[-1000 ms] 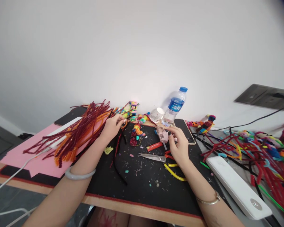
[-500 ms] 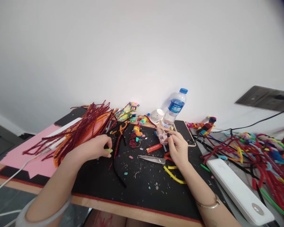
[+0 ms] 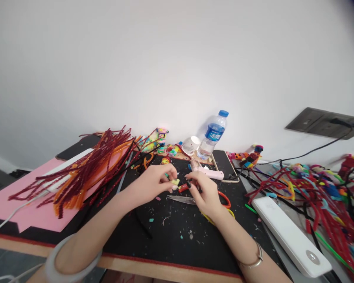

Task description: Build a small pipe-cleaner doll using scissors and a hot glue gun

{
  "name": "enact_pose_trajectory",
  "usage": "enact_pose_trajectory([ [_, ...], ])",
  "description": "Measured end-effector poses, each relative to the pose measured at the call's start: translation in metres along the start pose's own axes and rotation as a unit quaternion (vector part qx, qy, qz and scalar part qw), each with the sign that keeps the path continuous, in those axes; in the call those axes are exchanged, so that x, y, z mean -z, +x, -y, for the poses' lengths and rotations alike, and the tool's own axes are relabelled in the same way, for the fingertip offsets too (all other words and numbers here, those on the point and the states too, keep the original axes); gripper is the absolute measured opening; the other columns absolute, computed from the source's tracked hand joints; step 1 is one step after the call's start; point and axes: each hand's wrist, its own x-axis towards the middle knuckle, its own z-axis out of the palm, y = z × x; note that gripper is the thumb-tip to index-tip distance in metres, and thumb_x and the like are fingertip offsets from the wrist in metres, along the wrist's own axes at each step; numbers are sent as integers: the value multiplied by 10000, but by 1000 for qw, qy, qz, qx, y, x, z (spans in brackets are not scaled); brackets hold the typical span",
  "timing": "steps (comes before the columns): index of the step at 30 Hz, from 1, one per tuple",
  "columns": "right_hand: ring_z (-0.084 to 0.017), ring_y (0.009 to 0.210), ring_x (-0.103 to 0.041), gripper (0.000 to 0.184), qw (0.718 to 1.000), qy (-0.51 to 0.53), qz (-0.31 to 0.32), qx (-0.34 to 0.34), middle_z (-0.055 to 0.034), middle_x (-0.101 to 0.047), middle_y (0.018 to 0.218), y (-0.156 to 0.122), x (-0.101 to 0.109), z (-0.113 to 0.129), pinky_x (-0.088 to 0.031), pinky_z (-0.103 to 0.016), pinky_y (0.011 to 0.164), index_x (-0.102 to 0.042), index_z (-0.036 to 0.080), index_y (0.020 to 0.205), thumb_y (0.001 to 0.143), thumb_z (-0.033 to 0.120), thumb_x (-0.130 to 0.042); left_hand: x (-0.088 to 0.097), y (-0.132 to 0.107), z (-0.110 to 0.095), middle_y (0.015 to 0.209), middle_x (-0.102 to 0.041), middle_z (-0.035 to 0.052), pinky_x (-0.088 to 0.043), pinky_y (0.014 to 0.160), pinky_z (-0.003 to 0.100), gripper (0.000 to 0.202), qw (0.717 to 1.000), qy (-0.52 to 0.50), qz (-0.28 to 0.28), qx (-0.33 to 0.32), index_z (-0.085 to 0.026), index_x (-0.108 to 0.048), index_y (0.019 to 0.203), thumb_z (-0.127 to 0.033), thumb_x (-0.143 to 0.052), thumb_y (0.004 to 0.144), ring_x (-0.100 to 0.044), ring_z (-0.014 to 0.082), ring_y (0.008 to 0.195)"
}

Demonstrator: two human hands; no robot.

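Note:
My left hand [image 3: 155,181] is closed in a pinch on a small yellow-green fuzzy piece [image 3: 175,182]. Just to the right, my right hand [image 3: 205,192] has its dark-nailed thumb and fingers closed at the end of a slim red printed stick [image 3: 183,188], whose kind I cannot make out. Beneath the right hand lie scissors [image 3: 181,199] with red and yellow handles, partly covered. Behind it a pink glue gun [image 3: 211,173] rests on the black mat. A small colourful pipe-cleaner figure [image 3: 166,160] is mostly hidden behind my left hand.
Dark red and orange pipe cleaners [image 3: 85,173] are heaped on pink sheets [image 3: 6,200] at left. A water bottle [image 3: 214,135], a paper cup [image 3: 191,145] and a phone [image 3: 225,167] stand or lie behind. A white power bank [image 3: 292,236] and tangled pipe cleaners [image 3: 327,212] are at right.
My right hand has let go of the pink glue gun, which now lies on the mat, and has moved to the red stick. My left hand has moved right with the yellow-green piece.

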Motion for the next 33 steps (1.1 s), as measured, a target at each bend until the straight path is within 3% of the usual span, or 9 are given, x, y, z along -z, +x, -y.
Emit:
enact_pose_trajectory([
  [5, -125, 625, -506, 106, 997, -6, 48, -56, -15, -581, 732, 0, -7, -1, -388, -235, 604, -528, 188, 845, 894, 206, -436, -24, 26, 6, 678, -631, -45, -508, 617, 211, 254, 997, -64, 10, -38, -194, -484, 830, -68, -606, 646, -670, 128, 654],
  [9, -102, 544, -435, 170, 993, 18, 29, -116, 29, -487, 610, 2, -6, -5, -329, -214, 538, -465, 192, 728, 892, 218, -431, -31, 35, 18, 663, -652, -26, -521, 613, 241, 225, 990, -139, 10, -31, -178, -478, 784, -104, -646, 654, -659, 128, 611],
  [14, -92, 523, -381, 265, 989, 64, 25, -129, 46, -391, 575, 2, -7, -5, -284, -209, 509, -374, 198, 662, 920, 256, -367, -39, 39, 35, 668, -652, -15, -547, 648, 277, 224, 970, -241, 14, -17, -158, -521, 776, -166, -707, 652, -662, 138, 633],
  [19, -90, 520, -378, 253, 988, 51, 26, -147, 47, -408, 573, 1, -8, -5, -285, -209, 517, -385, 194, 668, 913, 258, -380, -45, 36, 39, 705, -673, 13, -543, 681, 260, 80, 980, -192, -31, -42, -145, -644, 766, -210, -657, 721, -660, 139, 672],
  [22, -85, 500, -351, 275, 987, 37, 15, -153, 55, -376, 550, 0, -9, -7, -266, -210, 500, -346, 199, 642, 909, 256, -382, -47, 32, 38, 694, -676, 17, -544, 705, 258, 97, 983, -154, -70, -69, -150, -668, 745, -233, -621, 762, -669, 146, 683],
  [28, -84, 489, -307, 312, 985, 13, -29, -167, 61, -311, 531, 0, -11, -10, -240, -219, 486, -283, 206, 612, 911, 246, -362, -43, 32, 38, 846, -713, 41, -562, 645, 259, 177, 951, -260, -165, -22, -161, -549, 803, -331, -598, 800, -696, 147, 655],
  [33, -90, 511, -395, 244, 985, 23, -7, -172, 43, -441, 561, 1, -11, -7, -301, -211, 508, -419, 190, 638, 879, 225, -440, -41, 32, 36, 811, -697, 34, -558, 663, 266, 193, 948, -257, -181, -45, -155, -564, 830, -340, -606, 798, -688, 145, 658],
])
